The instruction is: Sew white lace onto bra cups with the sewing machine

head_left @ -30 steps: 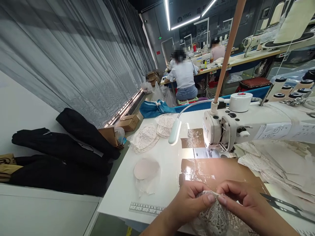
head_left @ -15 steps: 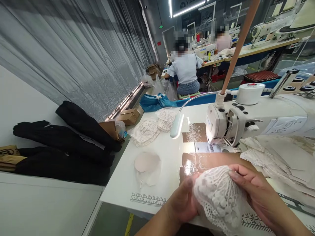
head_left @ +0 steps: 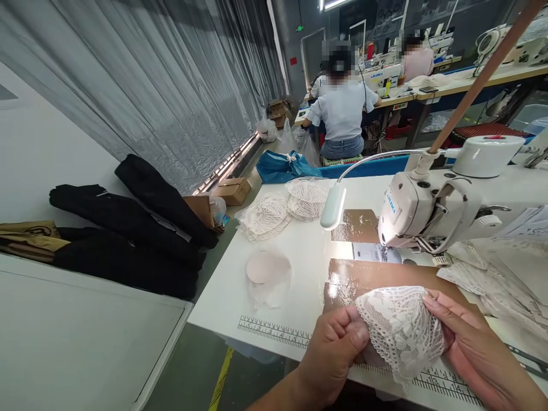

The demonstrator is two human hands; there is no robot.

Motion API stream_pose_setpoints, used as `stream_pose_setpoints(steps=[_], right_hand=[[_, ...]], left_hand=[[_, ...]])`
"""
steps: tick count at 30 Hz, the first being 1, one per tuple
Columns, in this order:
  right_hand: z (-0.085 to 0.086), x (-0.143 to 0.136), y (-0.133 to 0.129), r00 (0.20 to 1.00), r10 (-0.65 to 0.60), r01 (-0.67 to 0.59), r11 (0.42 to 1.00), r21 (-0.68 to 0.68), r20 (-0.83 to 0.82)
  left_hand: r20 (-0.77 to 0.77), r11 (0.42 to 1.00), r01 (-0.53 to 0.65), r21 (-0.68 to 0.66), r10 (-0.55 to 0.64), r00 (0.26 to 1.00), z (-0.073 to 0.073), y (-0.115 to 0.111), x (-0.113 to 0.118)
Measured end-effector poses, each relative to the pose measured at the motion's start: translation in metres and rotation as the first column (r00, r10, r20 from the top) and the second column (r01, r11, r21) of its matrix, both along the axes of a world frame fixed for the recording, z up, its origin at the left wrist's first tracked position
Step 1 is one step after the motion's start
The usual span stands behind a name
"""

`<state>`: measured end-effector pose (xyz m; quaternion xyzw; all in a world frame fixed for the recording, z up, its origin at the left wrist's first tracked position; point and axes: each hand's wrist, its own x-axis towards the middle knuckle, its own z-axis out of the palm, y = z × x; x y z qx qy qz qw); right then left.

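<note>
A cream lace piece [head_left: 400, 328], curved like a cup, is stretched between my two hands above the table's front edge. My left hand [head_left: 338, 348] pinches its left edge between thumb and curled fingers. At the upper right edge, my right hand [head_left: 464, 328] grips the lace, with the thumb on top and the fingers behind it. Just beyond stands a white sewing machine [head_left: 411, 205] with a lit lamp [head_left: 333, 206] beside its head. A beige round pad with sheer fabric [head_left: 268, 271] lies on the table to the left.
Stacked lace cups [head_left: 265, 216] lie at the table's back left. More lace pieces [head_left: 492, 279] are heaped at right. A printed ruler [head_left: 274, 332] runs along the front edge. Black garments [head_left: 128, 240] are at far left. A person in a light shirt [head_left: 340, 108] sits farther back.
The view has shifted, so the scene sits differently in the picture. The lace is now spread flatter between my hands, and my left hand's fingers are curled more tightly at its edge.
</note>
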<state>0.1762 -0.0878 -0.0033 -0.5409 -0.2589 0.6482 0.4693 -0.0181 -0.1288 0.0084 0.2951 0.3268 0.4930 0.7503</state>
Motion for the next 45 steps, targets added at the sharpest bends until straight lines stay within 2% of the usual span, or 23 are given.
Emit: stream_pose_setpoints(steps=[4, 7, 12, 17, 22, 27, 31, 33, 35, 36, 37, 39, 41, 45], right_hand=[[-0.001, -0.002, 0.0, 0.999, -0.031, 0.031, 1.0, 0.006, 0.008], [0.001, 0.0, 0.001, 1.0, -0.002, 0.002, 1.0, 0.005, 0.022], [0.01, -0.006, -0.007, 0.993, 0.114, -0.113, 0.993, 0.015, -0.013], [0.016, -0.018, -0.013, 0.961, 0.275, -0.274, 0.951, 0.141, 0.011], [0.022, -0.02, -0.008, 0.953, 0.254, -0.281, 0.946, 0.162, 0.166], [0.026, -0.018, -0.004, 0.954, 0.212, -0.254, 0.946, 0.202, 0.21], [0.025, -0.016, -0.004, 0.959, 0.19, -0.237, 0.945, 0.227, 0.21], [0.023, -0.018, -0.006, 0.95, 0.205, -0.26, 0.936, 0.235, 0.237], [0.021, -0.02, -0.009, 0.939, 0.23, -0.295, 0.922, 0.252, 0.257], [0.02, -0.022, -0.011, 0.935, 0.24, -0.309, 0.913, 0.268, 0.261], [0.02, -0.024, -0.013, 0.932, 0.246, -0.321, 0.901, 0.291, 0.266], [0.021, -0.026, -0.016, 0.925, 0.245, -0.342, 0.87, 0.355, 0.29], [0.024, -0.027, -0.017, 0.907, 0.218, -0.364, 0.835, 0.413, 0.359], [0.028, -0.023, -0.015, 0.865, 0.136, -0.364, 0.832, 0.418, 0.484]], left_hand=[[-0.016, 1.0, 0.014, 0.021, -0.014, 1.0, -0.002, -0.002, -0.001], [-0.026, 0.999, 0.031, 0.036, -0.03, 0.999, 0.0, -0.002, -0.006], [-0.031, 0.997, 0.071, -0.005, -0.072, 0.997, 0.01, 0.004, -0.017], [-0.052, 0.989, 0.133, 0.058, -0.13, 0.99, 0.01, 0.009, -0.01], [-0.033, 0.994, 0.06, 0.089, -0.057, 0.998, 0.004, 0.01, 0.001], [-0.047, 0.993, 0.111, 0.051, -0.109, 0.993, 0.008, 0.011, 0.001], [-0.098, 0.987, 0.16, 0.014, -0.158, 0.983, 0.005, 0.012, -0.014], [-0.176, 0.989, 0.122, 0.078, -0.107, 0.979, 0.007, 0.015, -0.025], [-0.308, 0.974, 0.068, 0.216, 0.002, 0.951, 0.015, 0.019, -0.034], [-0.385, 0.959, 0.081, 0.272, 0.032, 0.922, 0.02, 0.022, -0.037], [-0.457, 0.947, 0.135, 0.29, 0.014, 0.889, 0.026, 0.025, -0.037], [-0.555, 0.922, 0.297, 0.249, -0.115, 0.824, 0.035, 0.031, -0.034], [-0.589, 0.895, 0.392, 0.212, -0.203, 0.782, 0.038, 0.036, -0.026], [-0.538, 0.905, 0.386, 0.182, -0.237, 0.809, 0.03, 0.04, -0.014]])
